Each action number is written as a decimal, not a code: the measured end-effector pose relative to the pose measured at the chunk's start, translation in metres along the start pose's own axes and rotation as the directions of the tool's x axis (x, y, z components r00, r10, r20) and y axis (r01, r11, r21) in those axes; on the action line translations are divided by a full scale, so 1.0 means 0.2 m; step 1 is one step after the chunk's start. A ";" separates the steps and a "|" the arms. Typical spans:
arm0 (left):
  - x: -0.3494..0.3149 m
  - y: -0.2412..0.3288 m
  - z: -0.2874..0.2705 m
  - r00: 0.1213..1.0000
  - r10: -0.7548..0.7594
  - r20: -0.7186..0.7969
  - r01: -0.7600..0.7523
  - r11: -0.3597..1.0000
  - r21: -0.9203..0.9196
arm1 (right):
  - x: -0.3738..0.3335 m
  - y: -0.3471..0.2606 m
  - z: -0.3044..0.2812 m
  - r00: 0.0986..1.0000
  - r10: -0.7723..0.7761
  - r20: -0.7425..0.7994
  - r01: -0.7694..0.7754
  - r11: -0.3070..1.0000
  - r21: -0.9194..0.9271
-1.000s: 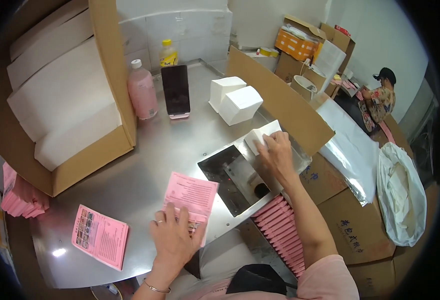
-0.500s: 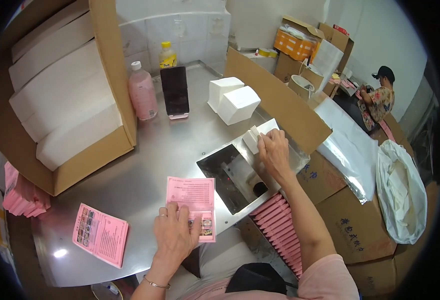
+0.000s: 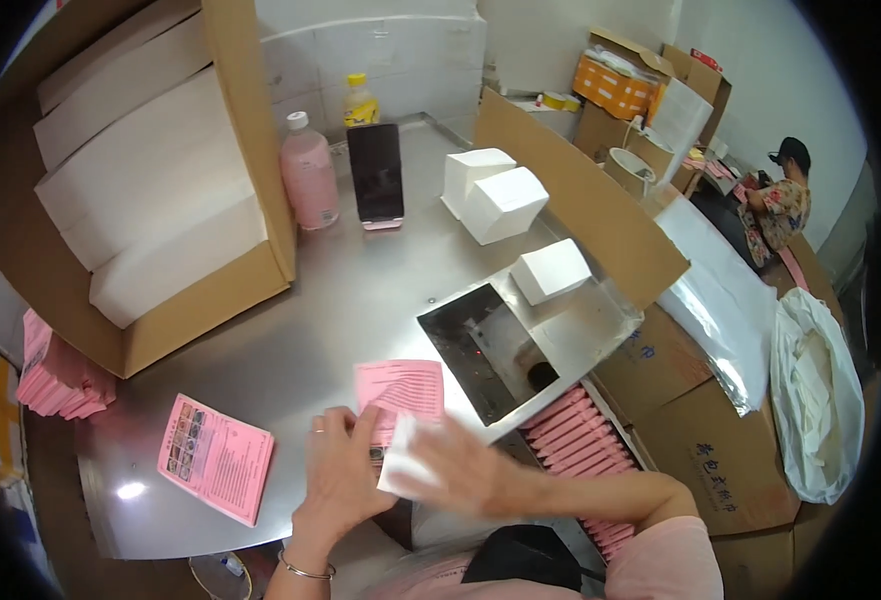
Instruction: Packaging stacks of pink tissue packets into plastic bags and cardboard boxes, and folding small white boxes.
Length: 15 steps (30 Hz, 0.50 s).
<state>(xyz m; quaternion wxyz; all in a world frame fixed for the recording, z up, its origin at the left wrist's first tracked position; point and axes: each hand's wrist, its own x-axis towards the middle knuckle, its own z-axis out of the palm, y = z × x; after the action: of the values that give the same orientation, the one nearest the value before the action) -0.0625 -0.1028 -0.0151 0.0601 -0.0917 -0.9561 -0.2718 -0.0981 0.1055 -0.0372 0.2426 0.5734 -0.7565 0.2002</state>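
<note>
A pink printed paper packet (image 3: 400,385) lies near the table's front edge, its upper flap rising. At its lower left side, my left hand (image 3: 340,468) has its fingers and thumb closed on it. My right hand (image 3: 460,470), smeared by motion, grips a thin white folded napkin (image 3: 407,460) over the packet's lower part. To the left rests a stack of similar pink packets (image 3: 217,458). A block of white napkins (image 3: 552,271) stands beyond the dark opening (image 3: 485,350) in the tabletop, with two more napkin blocks (image 3: 505,203) farther back.
A large carton (image 3: 195,330) of napkins stands at left, beside a pink bottle (image 3: 310,175) and a phone (image 3: 376,178). A cardboard flap (image 3: 580,200) edges the table's right. Filled pink packets (image 3: 580,435) stand in a row below. Another person (image 3: 785,200) sits far right.
My right hand has come from the napkin block back to the packet, bringing a napkin. The packet's flap has lifted under my left hand. The whole view has shifted slightly.
</note>
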 end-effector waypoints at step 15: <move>-0.18 0.01 -0.06 0.952 0.028 -0.304 -0.083 0.982 -0.168 | -0.02 0.58 -0.03 0.440 0.719 0.537 -0.624 0.676 -0.393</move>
<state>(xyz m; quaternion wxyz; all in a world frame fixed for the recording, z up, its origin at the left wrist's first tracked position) -0.0259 -0.1116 -0.0104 0.2036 -0.0813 -0.9046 -0.3655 -0.2090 0.1422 -0.0370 -0.0996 0.2382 -0.9660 0.0135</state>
